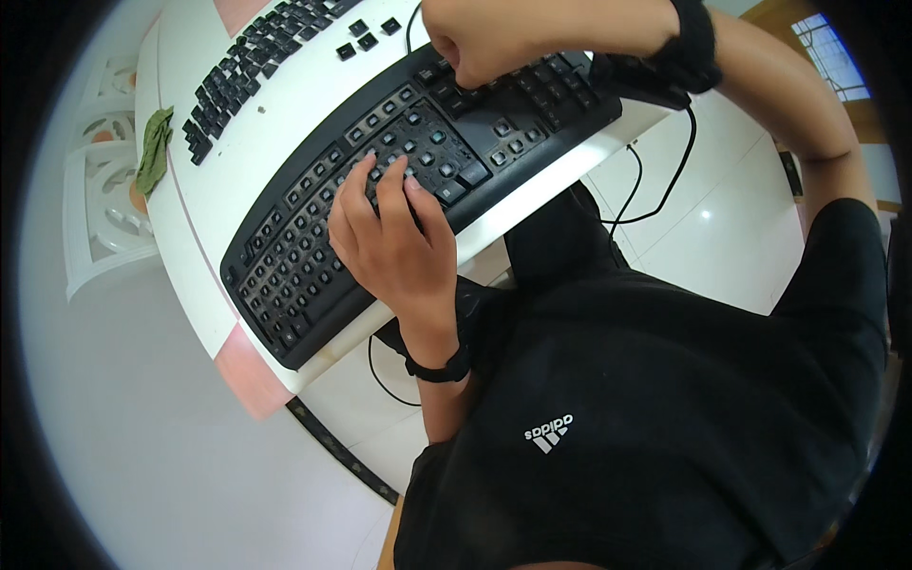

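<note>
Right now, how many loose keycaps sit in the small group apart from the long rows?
4: upper-left keycap, upper-right keycap, middle keycap and lower-left keycap, left of the right hand, which may hide more.

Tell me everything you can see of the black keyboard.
The keyboard is black and plastic-looking, lying slanted across the white table by its near edge. Its left and middle are mostly stripped, exposing key sockets; dark keys cover much of its right end. The left hand touches the middle; the right hand's contact, further right, is unclear.
</note>
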The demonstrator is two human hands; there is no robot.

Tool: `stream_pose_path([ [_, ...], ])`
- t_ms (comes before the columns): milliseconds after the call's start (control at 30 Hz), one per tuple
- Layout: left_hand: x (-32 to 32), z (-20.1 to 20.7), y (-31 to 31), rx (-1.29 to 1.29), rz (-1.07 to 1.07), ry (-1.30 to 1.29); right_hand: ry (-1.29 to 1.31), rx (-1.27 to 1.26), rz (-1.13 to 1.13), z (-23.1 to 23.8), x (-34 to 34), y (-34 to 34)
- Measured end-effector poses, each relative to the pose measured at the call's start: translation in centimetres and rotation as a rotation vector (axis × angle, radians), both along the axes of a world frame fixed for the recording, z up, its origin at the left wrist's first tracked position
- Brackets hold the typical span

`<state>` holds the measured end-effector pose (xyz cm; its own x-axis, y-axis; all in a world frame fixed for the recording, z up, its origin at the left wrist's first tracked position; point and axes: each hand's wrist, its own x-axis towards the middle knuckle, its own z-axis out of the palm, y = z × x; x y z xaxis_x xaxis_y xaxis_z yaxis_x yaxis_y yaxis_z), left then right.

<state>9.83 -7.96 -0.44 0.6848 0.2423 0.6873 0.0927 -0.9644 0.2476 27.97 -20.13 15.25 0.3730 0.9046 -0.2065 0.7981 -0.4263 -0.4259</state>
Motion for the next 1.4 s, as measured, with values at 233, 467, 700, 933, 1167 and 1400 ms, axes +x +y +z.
stream_pose_path([
  [233,0.0,-0.1,0.0,-0.03,0.015,0.03,-0.138,0.124,0.459,-2.3,2.4,0.7],
  [467,-0.2,0.3,-0.1,-0.095,0.039,0.085,-0.084,-0.051,0.3,-1.5,1.7,2.1],
  [700,0.0,0.5,-0.3,-0.071,0.05,0.078,-0.172,-0.228,0.067,-1.8,0.4,3.0],
  [933,0.0,0.5,-0.3,-0.08,0.042,0.084,-0.044,-0.223,0.04,-2.5,0.9,2.9],
  [1167,0.0,0.3,-0.2,-0.072,0.041,0.076,0.135,-0.23,-0.03,-2.5,1.3,2.5],
  [1400,0.8,1.1,-0.7,-0.1,-0.075,0.079,0.328,-0.289,-0.131,-2.6,1.8,2.4],
])
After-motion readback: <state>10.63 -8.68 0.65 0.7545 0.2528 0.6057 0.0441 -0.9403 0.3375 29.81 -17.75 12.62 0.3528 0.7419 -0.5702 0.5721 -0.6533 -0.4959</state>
